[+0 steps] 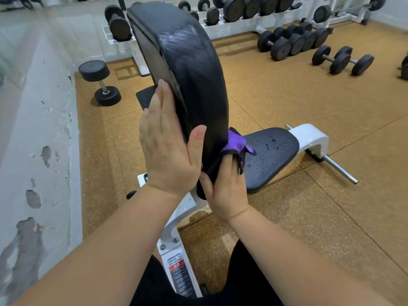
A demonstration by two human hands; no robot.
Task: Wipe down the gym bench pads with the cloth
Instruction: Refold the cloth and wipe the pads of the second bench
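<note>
A person stands at the back of an upright gym bench, the left hand (164, 149) laid flat and open against the rear side of the black backrest pad (189, 69), fingers straight and thumb wrapped over the pad's edge, holding nothing else. Just right of that thumb, the right hand (227, 191) presses a purple cloth (236, 141) against the lower front face of the pad, fingers curled closed on the fabric; a dark fold of the cloth trails below the grip, though how much is bunched under the palm is hard to tell from here. Beyond the grip, past the cloth, the black seat pad (271, 151) lies flat and shows scattered wet droplets, and a damp sheen marks the backrest well above both hands. The bench's white frame (309, 138) runs out beyond the seat with a steel peg at its end, and another part of it drops beneath the wrists. Black dumbbells (342, 59) lie on the tan rubber floor (287, 89) far beyond the hands, more on a white rack (234, 27) behind, and one stands on end to the left by the peeling wall (39, 129).
</note>
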